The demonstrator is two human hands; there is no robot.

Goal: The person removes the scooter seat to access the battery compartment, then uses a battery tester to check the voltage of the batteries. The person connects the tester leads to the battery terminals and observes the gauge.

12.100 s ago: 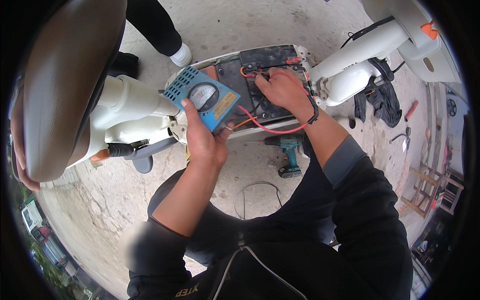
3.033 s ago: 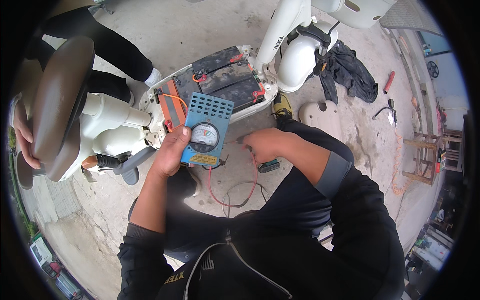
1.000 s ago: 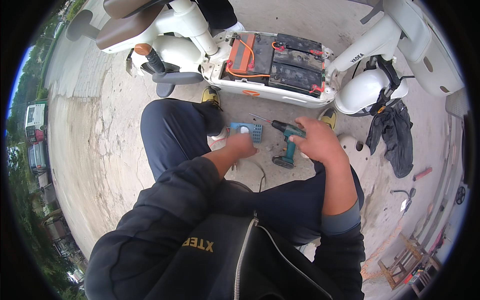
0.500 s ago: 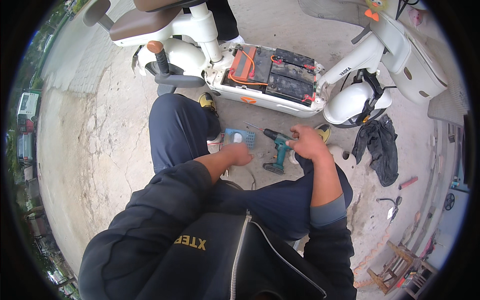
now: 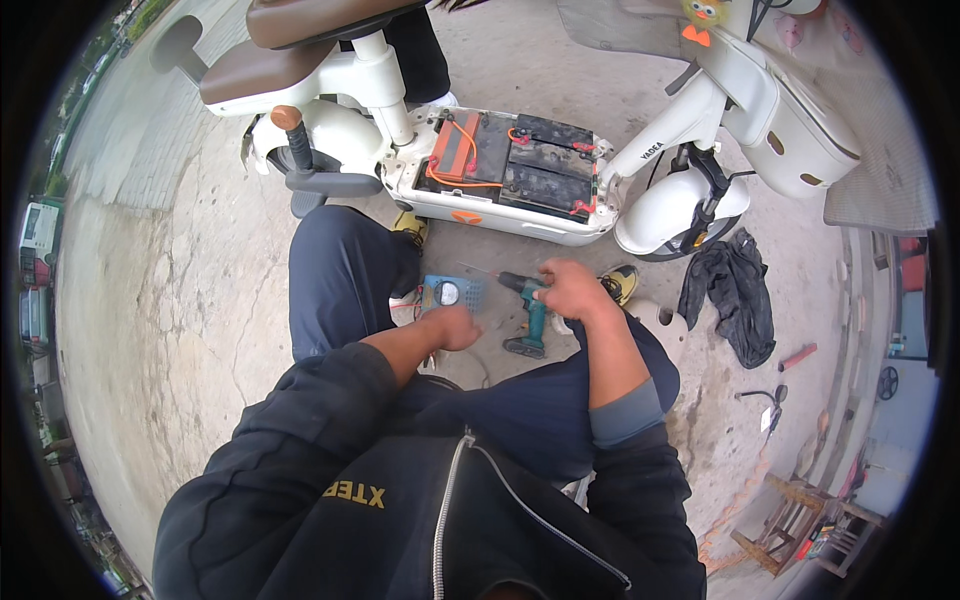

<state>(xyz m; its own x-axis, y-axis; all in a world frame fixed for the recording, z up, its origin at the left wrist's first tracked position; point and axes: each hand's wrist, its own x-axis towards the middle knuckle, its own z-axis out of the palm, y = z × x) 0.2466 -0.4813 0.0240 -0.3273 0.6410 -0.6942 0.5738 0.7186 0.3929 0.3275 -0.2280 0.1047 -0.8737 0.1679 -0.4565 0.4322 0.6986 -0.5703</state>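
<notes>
Holding thumb and forefinger apart at the rear of the teal drill (image 5: 536, 312), the right hand (image 5: 575, 288) had perhaps not gripped it; I could not tell. The left hand (image 5: 452, 328), fingers hidden, was at the six o'clock edge of the blue meter (image 5: 462, 292), which lay at nine o'clock from the drill. The drill looked rigid and fairly heavy, best taken by its handle; the meter seemed lighter, its dial fragile, better held by its sides. At twelve o'clock, the open battery compartment (image 5: 520, 226) held black batteries (image 5: 545, 185) and, toward nine, an orange-topped battery (image 5: 448, 152).
</notes>
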